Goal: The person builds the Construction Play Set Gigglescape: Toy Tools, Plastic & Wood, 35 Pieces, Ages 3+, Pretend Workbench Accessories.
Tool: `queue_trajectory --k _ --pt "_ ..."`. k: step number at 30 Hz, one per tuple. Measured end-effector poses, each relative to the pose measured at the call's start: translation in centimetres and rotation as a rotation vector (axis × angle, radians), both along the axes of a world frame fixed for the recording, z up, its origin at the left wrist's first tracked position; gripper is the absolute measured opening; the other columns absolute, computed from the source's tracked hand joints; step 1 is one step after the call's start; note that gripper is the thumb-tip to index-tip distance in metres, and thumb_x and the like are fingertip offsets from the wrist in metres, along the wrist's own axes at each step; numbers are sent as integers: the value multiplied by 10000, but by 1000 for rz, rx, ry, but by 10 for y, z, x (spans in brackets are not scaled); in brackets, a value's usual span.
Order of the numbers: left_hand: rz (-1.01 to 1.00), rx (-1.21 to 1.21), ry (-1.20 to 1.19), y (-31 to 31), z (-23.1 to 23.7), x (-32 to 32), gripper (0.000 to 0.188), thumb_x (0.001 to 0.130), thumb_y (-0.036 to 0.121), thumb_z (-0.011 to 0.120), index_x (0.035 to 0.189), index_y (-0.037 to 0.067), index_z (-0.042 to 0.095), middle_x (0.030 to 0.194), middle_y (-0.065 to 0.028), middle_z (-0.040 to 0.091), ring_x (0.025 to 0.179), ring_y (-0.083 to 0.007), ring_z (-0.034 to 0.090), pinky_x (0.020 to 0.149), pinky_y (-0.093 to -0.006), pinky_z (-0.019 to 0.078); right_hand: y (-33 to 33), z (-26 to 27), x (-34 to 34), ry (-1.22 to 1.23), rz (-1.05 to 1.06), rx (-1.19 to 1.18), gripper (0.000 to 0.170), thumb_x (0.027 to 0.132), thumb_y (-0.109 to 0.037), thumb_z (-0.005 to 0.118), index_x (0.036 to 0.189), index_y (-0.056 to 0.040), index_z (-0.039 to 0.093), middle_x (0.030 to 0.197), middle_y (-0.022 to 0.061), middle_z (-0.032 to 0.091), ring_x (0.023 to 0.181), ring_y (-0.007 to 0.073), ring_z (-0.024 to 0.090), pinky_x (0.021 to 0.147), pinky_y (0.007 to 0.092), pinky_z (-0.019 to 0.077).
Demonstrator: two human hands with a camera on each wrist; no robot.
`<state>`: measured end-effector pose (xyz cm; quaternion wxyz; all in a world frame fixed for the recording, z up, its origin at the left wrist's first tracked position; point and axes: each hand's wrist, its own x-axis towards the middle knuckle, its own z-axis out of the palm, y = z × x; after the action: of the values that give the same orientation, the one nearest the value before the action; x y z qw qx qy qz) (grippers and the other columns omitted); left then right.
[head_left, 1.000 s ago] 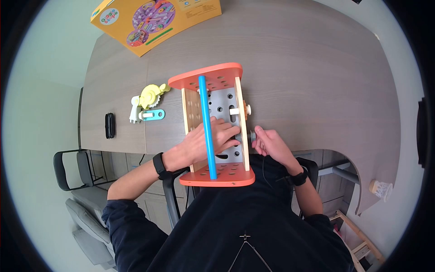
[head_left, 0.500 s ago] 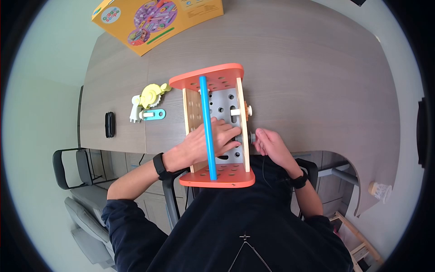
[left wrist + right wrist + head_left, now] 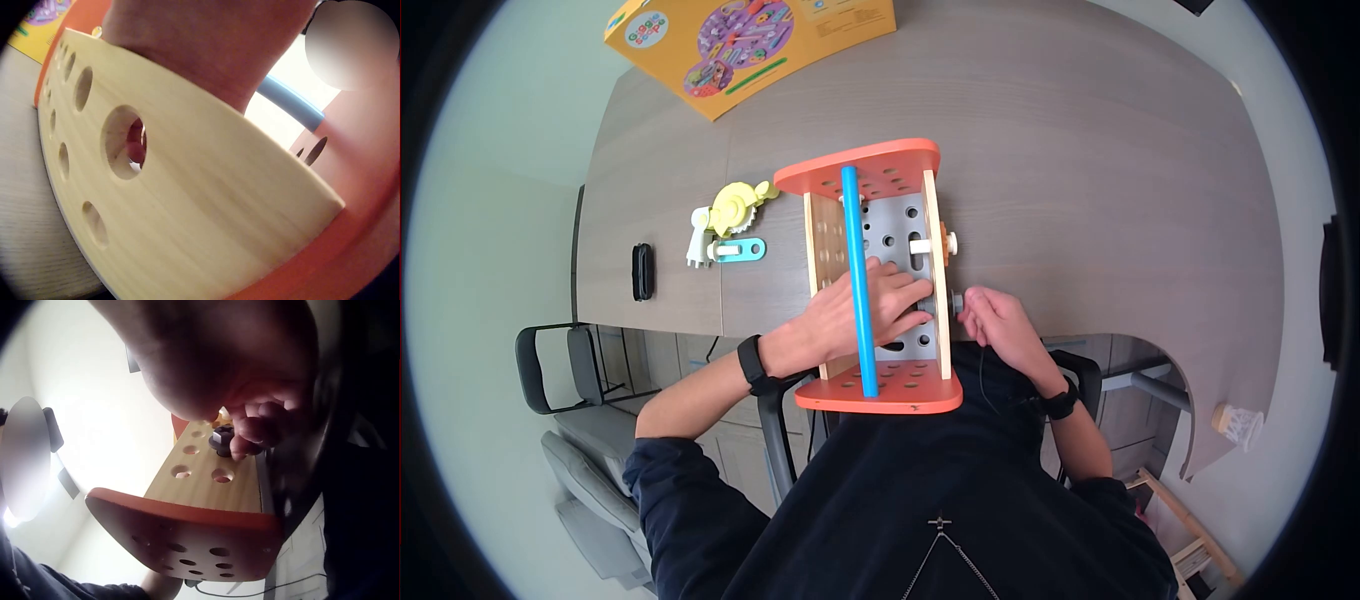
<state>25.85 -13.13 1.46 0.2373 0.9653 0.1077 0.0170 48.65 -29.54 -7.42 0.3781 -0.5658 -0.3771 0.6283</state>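
Observation:
An orange-ended toy toolbox (image 3: 880,401) with wooden sides (image 3: 930,200) and a blue bar (image 3: 858,270) stands at the table's near edge. The left hand (image 3: 870,305) reaches inside it under the bar, thumb and finger around a grey piece at the right side wall. Outside that wall, the right hand (image 3: 1000,320), fingers curled, is at the outer end of a grey bolt (image 3: 957,303). In the right wrist view the bolt (image 3: 223,439) projects from the wooden side (image 3: 206,487), fingertips (image 3: 240,450) against its edge. A left fingertip shows through a side hole in the left wrist view.
A yellow box (image 3: 820,40) stands at the back left. Left of the toolbox lie joined yellow and white toy parts (image 3: 733,208), a teal strip (image 3: 750,250) and a black case (image 3: 643,272). A cup (image 3: 1238,425) is at far right.
Both hands keep nearly the same places on the toolbox. The head view has shifted very slightly; nothing else has visibly moved.

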Motion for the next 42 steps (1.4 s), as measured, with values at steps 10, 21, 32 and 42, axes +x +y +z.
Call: queue_trajectory --k 10,21,32,42 --pt "5 -9 -3 -1 -1 0 287 1028 301 723 1199 77 669 874 -88 674 894 -299 681 896 -415 510 11 2 -3 72 -55 53 158 1118 -126 607 1236 -27 568 1010 12 651 739 56 577 637 258 477" --pt "2 -24 -27 -1 -4 -2 274 1043 322 694 1148 72 655 888 -99 689 914 -311 692 905 -426 498 1 15 -17 179 -146 181 181 1120 -114 594 1274 -34 543 1003 30 678 749 72 616 622 290 496" --pt "5 -1 -48 -1 -3 -2 305 1016 305 745 1205 78 667 849 -97 669 856 -308 683 891 -416 520 5 19 -30 37 -302 222 177 1138 -182 577 1208 -19 575 916 40 657 675 77 607 576 282 470" --pt "-5 -12 -44 0 -3 -4 315 1026 303 733 1245 87 664 854 -95 669 864 -313 682 905 -418 519 11 6 -11 -34 -26 -71 175 1141 -182 554 1197 -21 594 851 27 619 637 69 556 603 259 471"
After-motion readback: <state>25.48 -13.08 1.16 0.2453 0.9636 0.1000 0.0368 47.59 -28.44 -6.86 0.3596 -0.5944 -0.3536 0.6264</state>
